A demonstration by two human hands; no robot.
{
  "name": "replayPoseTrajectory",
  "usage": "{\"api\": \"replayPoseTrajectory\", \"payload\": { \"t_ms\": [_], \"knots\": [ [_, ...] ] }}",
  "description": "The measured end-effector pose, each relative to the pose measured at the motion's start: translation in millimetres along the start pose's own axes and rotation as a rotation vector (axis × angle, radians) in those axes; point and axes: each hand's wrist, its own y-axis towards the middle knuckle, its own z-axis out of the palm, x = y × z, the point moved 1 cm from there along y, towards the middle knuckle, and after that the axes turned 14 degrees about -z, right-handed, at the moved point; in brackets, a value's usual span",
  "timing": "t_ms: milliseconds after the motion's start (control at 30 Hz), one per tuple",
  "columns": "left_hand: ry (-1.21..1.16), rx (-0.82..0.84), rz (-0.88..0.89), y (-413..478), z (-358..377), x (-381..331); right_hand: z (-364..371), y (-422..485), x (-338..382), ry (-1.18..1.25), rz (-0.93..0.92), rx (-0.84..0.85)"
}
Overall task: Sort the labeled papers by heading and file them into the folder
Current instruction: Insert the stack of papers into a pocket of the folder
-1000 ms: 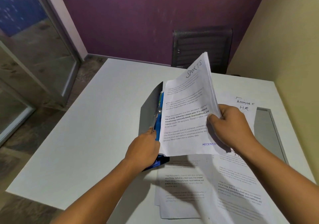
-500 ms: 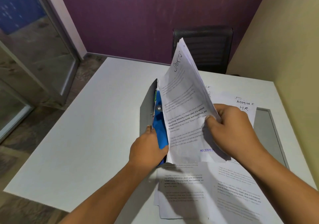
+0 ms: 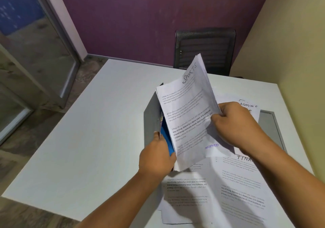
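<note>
A stack of papers headed "SPORTS" [image 3: 188,115] stands tilted above the table, gripped at its right edge by my right hand [image 3: 233,124]. My left hand [image 3: 156,157] grips the lower edge of a grey folder [image 3: 151,117] with a blue inner sleeve [image 3: 166,138], held open and upright just left of the stack. The stack's lower left edge sits inside the folder opening. A sheet headed "ADMIN" [image 3: 249,107] lies flat behind my right hand. A sheet headed "FINA…" [image 3: 244,175] and more printed sheets [image 3: 186,192] lie flat near me.
The white table [image 3: 98,133] fills the middle. A black mesh chair [image 3: 204,48] stands behind its far edge. A grey panel [image 3: 269,127] lies at the table's right side against the yellow wall. A glass door is at left.
The SPORTS stack has swung back from edge-on to face me, with its heading readable again. Both hands keep their grip and stay in about the same place.
</note>
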Motion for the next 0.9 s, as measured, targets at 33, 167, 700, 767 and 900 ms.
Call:
{"api": "replayPoseTrajectory", "payload": {
  "t_ms": [33, 167, 700, 767, 900],
  "knots": [
    [0.001, -0.002, -0.010, 0, -1, 0, -4, -1, -2, 0.004, 0.008, -0.006],
    [0.026, -0.009, -0.019, 0, -5, -4, -12, -3, -2, 0.024, 0.033, 0.021],
    [0.068, 0.053, 0.036, 18, -16, 1, -60, -7, -2, 0.025, 0.053, 0.217],
    [0.040, 0.068, 0.036, 24, -20, 0, -65, -13, -7, 0.049, 0.062, 0.233],
    [0.018, 0.081, 0.015, 33, -31, -8, -72, -23, -7, 0.070, 0.053, 0.276]
  ]
}}
